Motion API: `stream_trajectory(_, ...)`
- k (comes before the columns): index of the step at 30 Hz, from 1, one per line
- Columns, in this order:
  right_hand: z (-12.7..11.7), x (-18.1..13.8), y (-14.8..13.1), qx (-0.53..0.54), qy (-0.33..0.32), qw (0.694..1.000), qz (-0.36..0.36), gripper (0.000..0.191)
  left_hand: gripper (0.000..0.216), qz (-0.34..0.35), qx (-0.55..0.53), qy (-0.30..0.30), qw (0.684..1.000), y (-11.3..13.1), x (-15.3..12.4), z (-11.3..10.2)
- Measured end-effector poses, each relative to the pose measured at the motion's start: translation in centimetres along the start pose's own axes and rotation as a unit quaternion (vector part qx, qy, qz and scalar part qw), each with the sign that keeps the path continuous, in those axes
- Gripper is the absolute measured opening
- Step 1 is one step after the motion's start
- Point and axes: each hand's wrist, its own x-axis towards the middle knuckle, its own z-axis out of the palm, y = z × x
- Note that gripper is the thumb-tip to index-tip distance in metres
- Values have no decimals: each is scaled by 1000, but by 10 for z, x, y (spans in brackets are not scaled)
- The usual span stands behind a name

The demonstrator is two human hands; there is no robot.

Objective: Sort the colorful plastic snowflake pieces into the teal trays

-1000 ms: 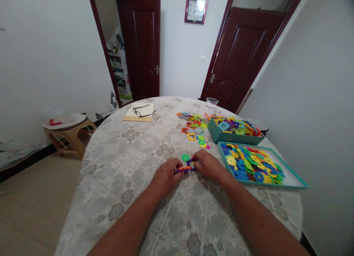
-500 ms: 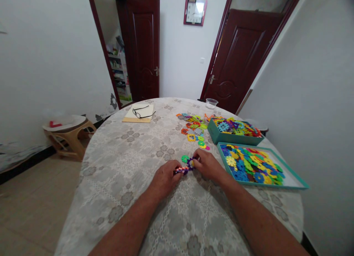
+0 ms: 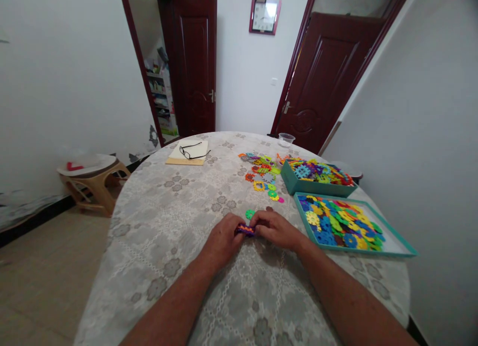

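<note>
Between my hands is a small assembly of purple and orange plastic building pieces [image 3: 245, 229], low over the table. My left hand [image 3: 224, 236] is closed on its left end, thumb toward me. My right hand [image 3: 274, 229] pinches the right end with thumb and forefinger, its fingers hiding that part. Just beyond the fingertips, a round green notched disc [image 3: 250, 214] lies flat on the tablecloth. Farther off lie several loose flower-shaped and square pieces, among them a yellow square frame [image 3: 259, 185].
A teal box [image 3: 317, 188] heaped with pieces stands at the right, with a shallow teal tray [image 3: 396, 236] of pieces before it. Eyeglasses [image 3: 186, 155] rest on a pad of paper [image 3: 175, 161] at the far left. A clear bowl [image 3: 286, 140] sits at the far edge.
My right hand has moved left and slightly toward me, against the assembly. The square purple piece it held out is now mostly hidden by its fingers. My left hand has barely moved.
</note>
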Motion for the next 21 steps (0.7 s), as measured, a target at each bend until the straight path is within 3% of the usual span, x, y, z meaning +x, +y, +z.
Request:
stream_trajectory(2, -6, 7, 8, -52, 67, 996, -8, 22, 15, 2, 3, -8, 1000, 1, 0, 0)
stream_trajectory(5, -17, 28, 24, -210, 171, 961, 61, 33, 14, 1, 6, -8, 1000, 2, 0, 2)
stream_trajectory(9, -28, 61, 44, -326, 160, 919, 153, 45, 12, 4, 6, -5, 1000, 1, 0, 4)
stream_trajectory(14, -20, 87, 55, -364, 156, 895, 203, 34, 13, -5, 8, -7, 1000, 3, -1, 1)
stream_trajectory(21, -10, 79, 57, -375, 177, 893, 176, 20, 10, -12, 5, -10, 1000, 7, 0, -1)
